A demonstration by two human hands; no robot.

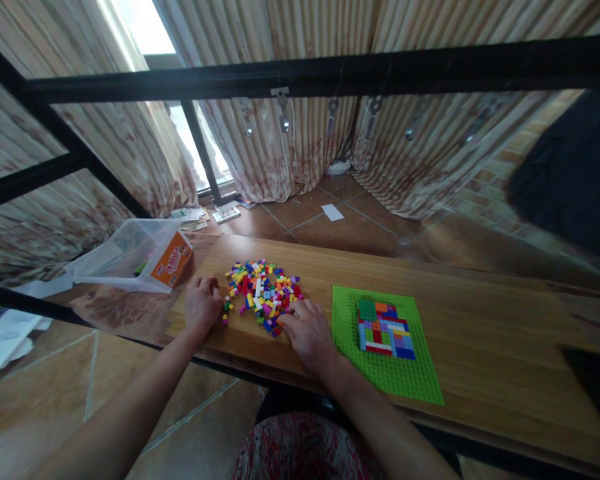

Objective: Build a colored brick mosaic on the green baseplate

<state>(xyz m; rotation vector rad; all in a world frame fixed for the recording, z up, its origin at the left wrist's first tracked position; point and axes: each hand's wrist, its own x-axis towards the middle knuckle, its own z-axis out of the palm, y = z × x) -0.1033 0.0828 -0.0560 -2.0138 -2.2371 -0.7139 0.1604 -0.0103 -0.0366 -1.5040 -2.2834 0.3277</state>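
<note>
A heap of small coloured building bricks (267, 290) lies on the wooden table in front of me. My left hand (203, 307) rests at the heap's left side, its fingers curled inward; whatever they may hold is hidden. At the right edge of the heap is my right hand (310, 333), with fingers spread and thumb apart, touching the nearest bricks. To the right of that hand lies a green baseplate (347, 333). A flat block of joined bricks (385, 330) in several colours sits on the baseplate.
A clear plastic box (130, 267) with an orange label stands off the table's left end. A black metal bar (300, 79) crosses above the far side. Striped curtains (320, 40) hang behind it. A white paper (333, 212) lies on the tiled floor.
</note>
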